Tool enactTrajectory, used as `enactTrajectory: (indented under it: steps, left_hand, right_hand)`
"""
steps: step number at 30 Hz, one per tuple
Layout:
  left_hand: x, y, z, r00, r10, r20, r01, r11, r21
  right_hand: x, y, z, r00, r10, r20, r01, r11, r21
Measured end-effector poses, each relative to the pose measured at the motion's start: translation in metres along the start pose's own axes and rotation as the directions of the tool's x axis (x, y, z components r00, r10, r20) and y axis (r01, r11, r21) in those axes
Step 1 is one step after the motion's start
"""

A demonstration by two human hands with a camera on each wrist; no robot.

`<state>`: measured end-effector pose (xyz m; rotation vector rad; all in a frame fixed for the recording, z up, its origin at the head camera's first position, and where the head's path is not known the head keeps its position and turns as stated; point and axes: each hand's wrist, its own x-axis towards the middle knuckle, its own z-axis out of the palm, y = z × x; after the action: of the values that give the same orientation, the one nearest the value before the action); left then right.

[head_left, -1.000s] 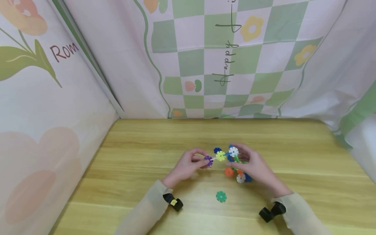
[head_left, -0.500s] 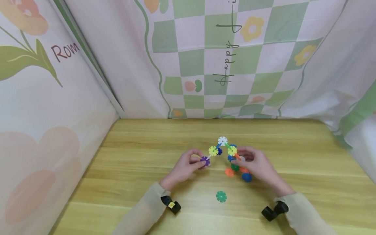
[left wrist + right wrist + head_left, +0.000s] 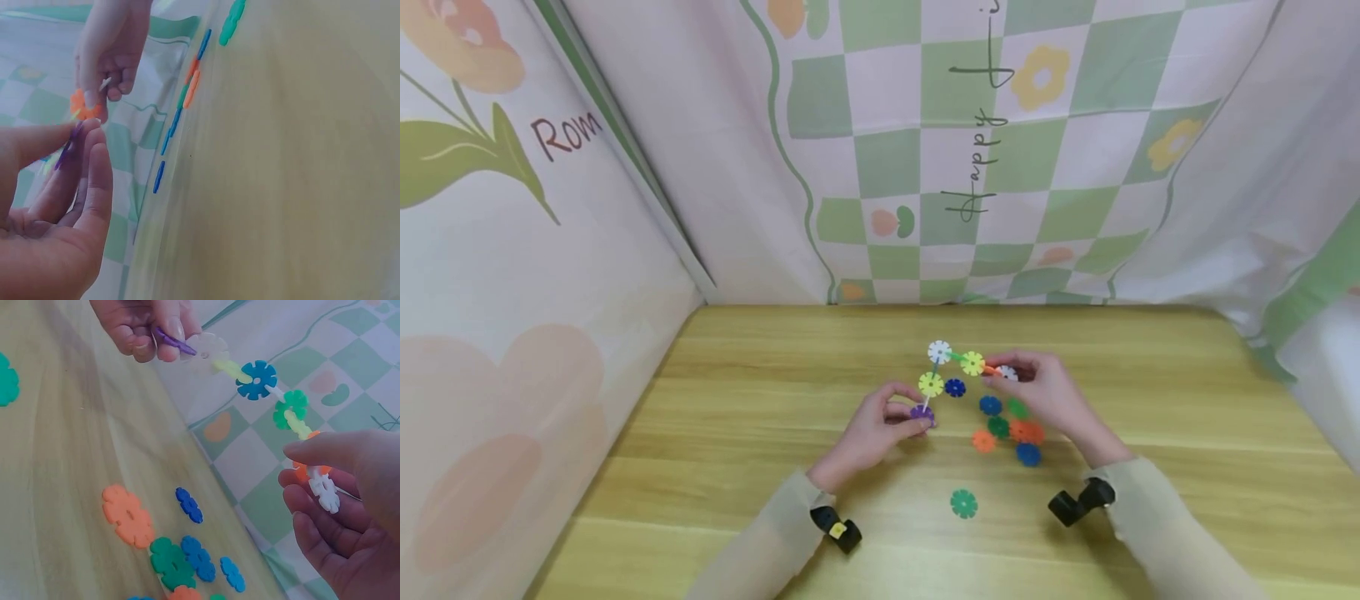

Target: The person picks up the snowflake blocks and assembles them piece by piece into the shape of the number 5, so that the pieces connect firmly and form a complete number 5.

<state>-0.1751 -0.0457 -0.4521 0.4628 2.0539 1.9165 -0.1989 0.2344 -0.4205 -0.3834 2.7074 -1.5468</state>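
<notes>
Fingers on the left hand pinch the purple disc, right hand grips the orange disc, and the whole flower chain is up above the table, loose discs lying on it.

At eleven o'clock I see the left hand pinching a purple flower. A chain of toy flowers goes from it down to the right hand at four o'clock, which pinches an orange flower with a white flower right next to it. On the wood table, a loose orange flower lies at eight o'clock and a green flower at ten.
</notes>
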Motion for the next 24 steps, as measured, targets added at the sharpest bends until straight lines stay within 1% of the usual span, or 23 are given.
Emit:
enactTrajectory:
  steps: [3,7,11,15,17,24]
  left_hand:
    - [-0.002,0.001,0.000,1.000,-0.010,-0.016,0.010,1.000,0.021]
    - [-0.003,0.001,0.001,0.998,-0.009,-0.059,0.012,0.999,0.048]
    - [-0.004,0.000,0.001,0.994,0.012,-0.105,-0.002,0.996,0.091]
    - [-0.006,0.001,0.000,0.990,0.035,-0.135,-0.019,0.993,0.118]
    - [-0.007,0.002,0.000,0.989,0.045,-0.142,-0.029,0.993,0.116]
    - [-0.008,0.004,0.001,0.986,0.087,-0.145,-0.079,0.995,0.060]
  right_hand:
    - [0.005,-0.001,0.001,1.000,-0.002,0.001,0.002,1.000,0.017]
    - [0.010,-0.002,0.003,1.000,0.000,0.005,-0.001,0.999,0.043]
    - [0.013,-0.002,0.006,1.000,0.011,0.008,-0.011,0.998,0.064]
    - [0.013,-0.002,0.007,1.000,0.017,0.001,-0.017,0.998,0.065]
    - [0.014,-0.002,0.007,1.000,0.014,0.003,-0.014,0.998,0.058]
    - [0.012,-0.003,0.008,1.000,0.006,0.022,-0.007,0.999,0.049]
